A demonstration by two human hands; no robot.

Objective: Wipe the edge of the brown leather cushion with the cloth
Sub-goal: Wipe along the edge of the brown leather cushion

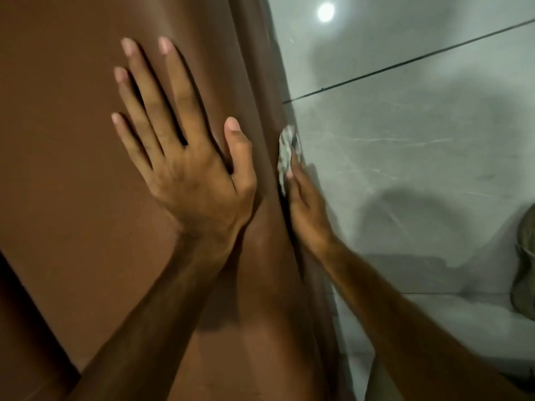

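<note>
The left hand (185, 157) lies flat with its 5 fingers spread on the brown leather cushion (72, 140), while the right hand (307, 209) presses the cloth (286, 151) on the cushion's long edge (275, 117), which runs up and away.

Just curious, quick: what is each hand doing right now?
Left hand: open, flat on the brown cushion.
Right hand: pressing the cloth against the cushion's edge.

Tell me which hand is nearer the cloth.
Right. The right hand presses the cloth against the cushion edge; the left hand lies flat on the cushion's face, apart from it.
</note>
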